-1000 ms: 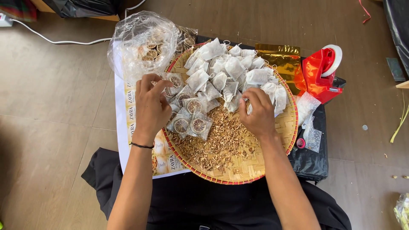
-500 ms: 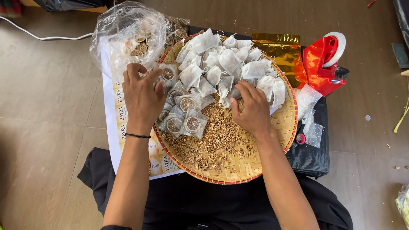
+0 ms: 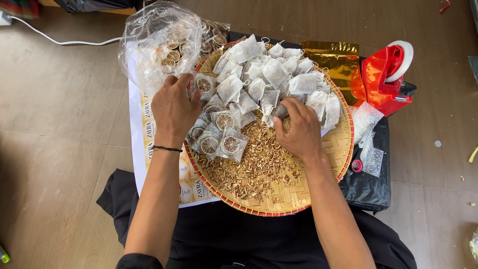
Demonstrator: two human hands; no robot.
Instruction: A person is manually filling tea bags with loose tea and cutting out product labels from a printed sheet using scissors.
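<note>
My left hand [image 3: 174, 110] rests knuckles-up at the left rim of the round woven tray [image 3: 303, 199], fingers curled over a small clear packet holding a dried citrus slice [image 3: 203, 84]; I cannot tell whether they pinch it or merely press on it. My right hand [image 3: 298, 130] lies near the tray's centre, fingers bent into the edge of the white tea sachets [image 3: 271, 74], thumb touching one; a firm grip is not visible.

More sliced-citrus packets [image 3: 221, 137] sit between my hands, overlapping one another. Loose dried herb shavings [image 3: 254, 167] cover the near half of the tray.

Risks, as I judge them: the sachets are heaped and their strings tangle, so lifting one could drag neighbours over the rim. The shavings lie loose beside both wrists and could be swept out. The clear plastic bag of citrus slices [image 3: 159, 42] slumps against the tray's far-left edge and could crowd my left hand.

Surroundings: a gold foil pouch [image 3: 338, 62] and a red tape dispenser [image 3: 386, 74] stand just beyond the right rim, small clear bags [image 3: 368, 134] beside them, a printed sheet [image 3: 142, 124] under the tray.
</note>
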